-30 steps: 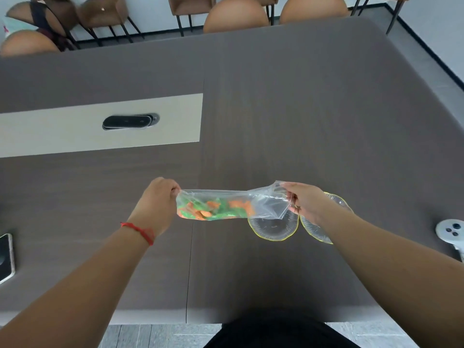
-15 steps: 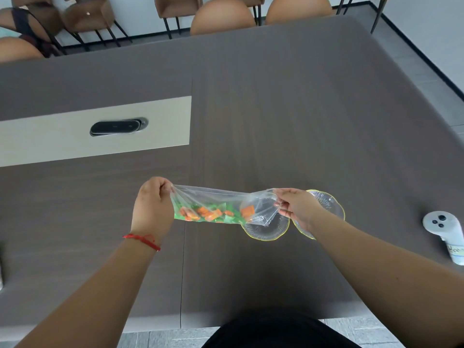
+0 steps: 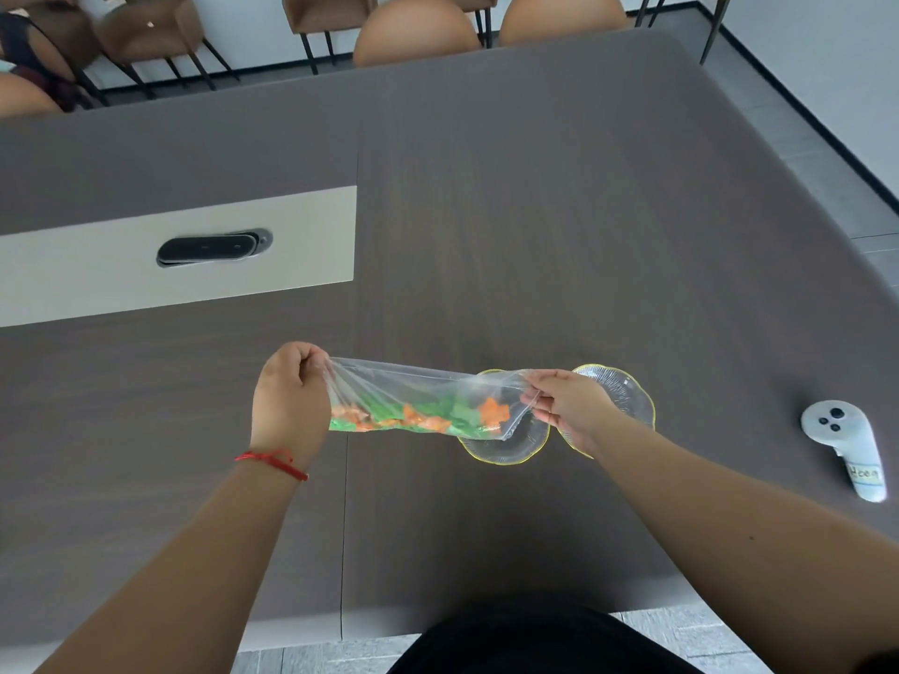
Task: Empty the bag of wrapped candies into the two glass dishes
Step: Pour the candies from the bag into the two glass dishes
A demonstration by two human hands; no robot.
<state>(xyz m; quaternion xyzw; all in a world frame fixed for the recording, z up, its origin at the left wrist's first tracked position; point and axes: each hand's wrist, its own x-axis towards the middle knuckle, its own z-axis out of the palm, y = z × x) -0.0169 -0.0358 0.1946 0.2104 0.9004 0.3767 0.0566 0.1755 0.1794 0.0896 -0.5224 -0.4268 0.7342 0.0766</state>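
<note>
Head view: both hands (left [image 3: 292, 401], right [image 3: 566, 406]) gripping candy bag [image 3: 418, 406] above two dishes [image 3: 506, 442].

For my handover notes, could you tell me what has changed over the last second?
The candies have slid along the bag toward its open end at the right hand, above the nearer dish. The left hand still grips the closed end. None have dropped; both dishes stay empty.

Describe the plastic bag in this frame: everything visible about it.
The plastic bag is clear, thin and crinkled, stretched roughly level above the table. The left hand bunches its closed end; the right hand pinches the mouth end above the nearer glass dish. Orange and green wrapped candies lie along its sagging lower edge. None has fallen out yet.
</note>
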